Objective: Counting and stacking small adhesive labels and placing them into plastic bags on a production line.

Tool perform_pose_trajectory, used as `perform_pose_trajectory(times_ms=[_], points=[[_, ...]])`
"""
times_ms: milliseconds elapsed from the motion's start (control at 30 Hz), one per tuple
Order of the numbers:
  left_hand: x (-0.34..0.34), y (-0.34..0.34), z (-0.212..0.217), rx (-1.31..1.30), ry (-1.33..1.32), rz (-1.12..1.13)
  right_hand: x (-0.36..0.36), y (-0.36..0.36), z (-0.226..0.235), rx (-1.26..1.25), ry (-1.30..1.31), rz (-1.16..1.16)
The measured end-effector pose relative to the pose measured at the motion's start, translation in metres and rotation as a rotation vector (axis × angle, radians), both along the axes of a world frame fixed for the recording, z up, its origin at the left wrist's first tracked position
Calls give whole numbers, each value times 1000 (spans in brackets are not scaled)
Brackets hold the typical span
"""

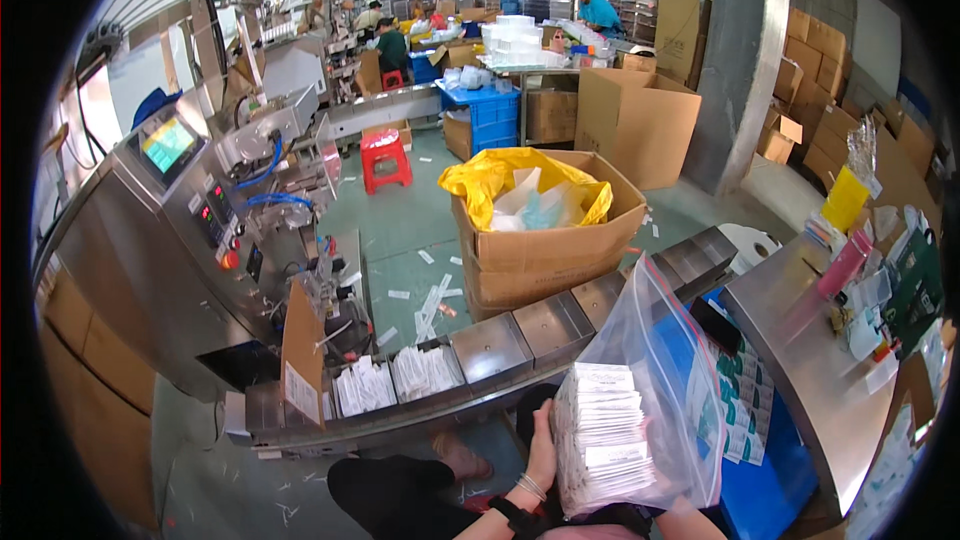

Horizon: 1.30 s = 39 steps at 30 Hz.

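Because the stack of white sachets (603,425) sits in a clear zip bag (682,380), the left hand (541,448) holds its side, fingers closed against it, presumably preventing slumping (the right hand's grip, hidden, I cannot tell).

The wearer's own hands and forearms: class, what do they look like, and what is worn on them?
The left hand is ungloved. Its wrist carries thin, pale bangles and a wider black band. The right hand is hidden; the right forearm shows no sleeve.
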<state>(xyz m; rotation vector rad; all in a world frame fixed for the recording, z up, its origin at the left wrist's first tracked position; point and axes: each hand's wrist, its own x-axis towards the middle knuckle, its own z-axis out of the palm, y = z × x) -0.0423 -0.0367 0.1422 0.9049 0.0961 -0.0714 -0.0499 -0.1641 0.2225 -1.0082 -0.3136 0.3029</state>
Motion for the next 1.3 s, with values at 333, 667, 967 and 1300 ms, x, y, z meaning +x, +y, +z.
perform_pose_trajectory(times_ms=[333, 667, 967, 1300], points=[[2, 11, 20, -165, -81, -10, 11, 11, 10, 39, -13, -60], [3, 21, 11, 44, -196, 74, 15, 4, 16, 24, 27, -95], [1, 10, 25, -23, -258, 105, 14, 9, 19, -18, 127, -18], [2, 3, 31, -54, -242, 89, 22, -16, -15, -78, 282, 37]])
